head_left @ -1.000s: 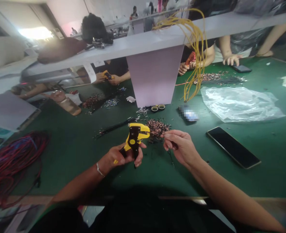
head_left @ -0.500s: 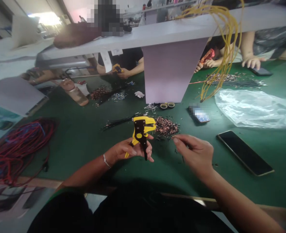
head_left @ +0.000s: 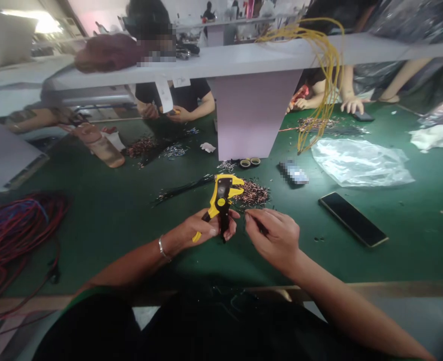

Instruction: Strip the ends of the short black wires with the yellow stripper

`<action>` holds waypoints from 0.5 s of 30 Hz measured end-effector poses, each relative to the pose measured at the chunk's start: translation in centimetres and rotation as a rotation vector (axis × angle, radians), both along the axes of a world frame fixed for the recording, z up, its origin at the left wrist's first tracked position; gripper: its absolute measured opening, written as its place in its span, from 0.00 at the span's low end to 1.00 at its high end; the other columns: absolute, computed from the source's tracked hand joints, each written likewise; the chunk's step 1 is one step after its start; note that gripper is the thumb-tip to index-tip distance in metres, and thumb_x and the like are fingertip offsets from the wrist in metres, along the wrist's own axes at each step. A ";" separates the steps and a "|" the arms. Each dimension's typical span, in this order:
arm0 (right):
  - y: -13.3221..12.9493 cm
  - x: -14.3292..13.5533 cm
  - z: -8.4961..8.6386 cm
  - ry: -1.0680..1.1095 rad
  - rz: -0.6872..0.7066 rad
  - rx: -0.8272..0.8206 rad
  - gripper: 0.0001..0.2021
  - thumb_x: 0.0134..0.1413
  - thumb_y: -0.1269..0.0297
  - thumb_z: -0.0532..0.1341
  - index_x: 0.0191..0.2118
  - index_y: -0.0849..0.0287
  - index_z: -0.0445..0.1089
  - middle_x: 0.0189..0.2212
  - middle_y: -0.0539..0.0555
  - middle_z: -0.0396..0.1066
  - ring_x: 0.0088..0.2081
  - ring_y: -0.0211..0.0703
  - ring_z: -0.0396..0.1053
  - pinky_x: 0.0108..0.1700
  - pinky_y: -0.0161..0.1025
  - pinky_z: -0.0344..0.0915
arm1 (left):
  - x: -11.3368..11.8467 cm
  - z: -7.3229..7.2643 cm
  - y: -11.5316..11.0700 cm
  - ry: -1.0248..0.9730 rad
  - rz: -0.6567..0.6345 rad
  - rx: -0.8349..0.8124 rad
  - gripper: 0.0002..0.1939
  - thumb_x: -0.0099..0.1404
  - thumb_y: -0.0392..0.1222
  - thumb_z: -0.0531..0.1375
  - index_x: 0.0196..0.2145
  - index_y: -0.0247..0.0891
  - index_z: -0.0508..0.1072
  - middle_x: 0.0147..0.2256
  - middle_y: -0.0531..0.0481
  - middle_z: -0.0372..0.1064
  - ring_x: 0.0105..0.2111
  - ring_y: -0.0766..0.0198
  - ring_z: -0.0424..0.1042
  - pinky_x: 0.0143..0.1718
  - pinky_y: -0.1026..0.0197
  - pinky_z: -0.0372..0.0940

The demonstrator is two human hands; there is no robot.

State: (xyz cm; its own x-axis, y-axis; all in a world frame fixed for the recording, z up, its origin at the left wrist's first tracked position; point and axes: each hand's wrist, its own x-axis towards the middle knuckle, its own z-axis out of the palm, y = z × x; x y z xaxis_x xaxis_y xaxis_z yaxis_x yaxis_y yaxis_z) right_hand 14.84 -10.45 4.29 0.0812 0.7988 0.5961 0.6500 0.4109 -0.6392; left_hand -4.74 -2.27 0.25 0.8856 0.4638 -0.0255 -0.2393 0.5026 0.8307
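My left hand (head_left: 215, 225) is wrapped round the handles of a yellow and black wire stripper (head_left: 223, 193). The stripper's jaws point right and are apart. Close to its right side, my right hand (head_left: 276, 233) is closed in a pinch, with a thin black wire (head_left: 245, 220) at the fingertips; much of it is hidden. Just beyond the jaws lies a pile of short copper-ended wire pieces (head_left: 255, 193). A bundle of black wires (head_left: 181, 189) rests on the green table behind my left hand.
Red and blue cables (head_left: 21, 240) lie coiled at left. At right are a black phone (head_left: 352, 219), a smaller device (head_left: 294, 173) and a clear plastic bag (head_left: 360, 160). Two tape rolls (head_left: 250, 163) sit by a shelf support (head_left: 257, 115). Yellow wires (head_left: 328, 65) hang down. Co-workers' hands (head_left: 183, 114) are across the table.
My right hand has moved left, closer to the stripper. The stripper's jaws now stand wider apart, and it has tilted slightly. The view has shifted right.
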 end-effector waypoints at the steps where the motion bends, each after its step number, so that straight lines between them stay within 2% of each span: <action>1: 0.1 -0.2 -0.1 0.033 -0.022 -0.037 0.09 0.54 0.67 0.61 0.29 0.54 0.79 0.23 0.54 0.77 0.24 0.42 0.71 0.31 0.40 0.67 | -0.1 -0.1 0.1 0.000 0.007 0.000 0.31 0.46 0.38 0.65 0.51 0.31 0.73 0.37 0.40 0.72 0.36 0.56 0.68 0.40 0.54 0.60; 6: 1.3 -1.1 -1.1 0.305 -0.184 -0.179 0.10 0.52 0.61 0.61 0.26 0.55 0.78 0.20 0.50 0.73 0.22 0.39 0.66 0.28 0.38 0.63 | 0.5 -0.6 0.0 0.031 0.067 0.015 0.35 0.40 0.33 0.65 0.51 0.35 0.71 0.43 0.44 0.71 0.37 0.60 0.67 0.42 0.56 0.60; 8: 2.0 -1.5 -1.7 0.476 -0.222 -0.247 0.09 0.49 0.59 0.63 0.25 0.57 0.77 0.16 0.48 0.69 0.21 0.39 0.64 0.27 0.37 0.62 | 1.0 -0.5 -0.4 0.111 0.108 0.067 0.35 0.38 0.32 0.68 0.48 0.37 0.70 0.41 0.47 0.70 0.35 0.62 0.66 0.39 0.58 0.60; 10: 2.4 -1.9 -2.3 0.625 -0.190 -0.313 0.08 0.46 0.61 0.63 0.23 0.58 0.76 0.13 0.46 0.65 0.19 0.38 0.62 0.25 0.37 0.60 | 1.6 -0.4 -0.7 0.226 0.143 0.156 0.30 0.38 0.32 0.69 0.43 0.37 0.70 0.37 0.50 0.68 0.33 0.64 0.64 0.35 0.60 0.60; 12: 2.7 -2.4 -2.8 0.787 -0.156 -0.306 0.09 0.43 0.64 0.63 0.18 0.58 0.71 0.12 0.46 0.63 0.18 0.37 0.60 0.23 0.35 0.58 | 1.9 -0.4 -0.9 0.352 0.158 0.279 0.28 0.40 0.33 0.69 0.42 0.37 0.70 0.32 0.54 0.65 0.31 0.65 0.62 0.32 0.62 0.58; 15: 2.6 -3.5 -3.3 0.989 -0.165 -0.291 0.06 0.40 0.66 0.63 0.18 0.58 0.70 0.11 0.46 0.62 0.16 0.35 0.57 0.20 0.35 0.54 | 2.1 -0.8 -1.0 0.394 0.199 0.371 0.25 0.41 0.32 0.66 0.40 0.37 0.69 0.31 0.55 0.64 0.32 0.65 0.62 0.32 0.62 0.58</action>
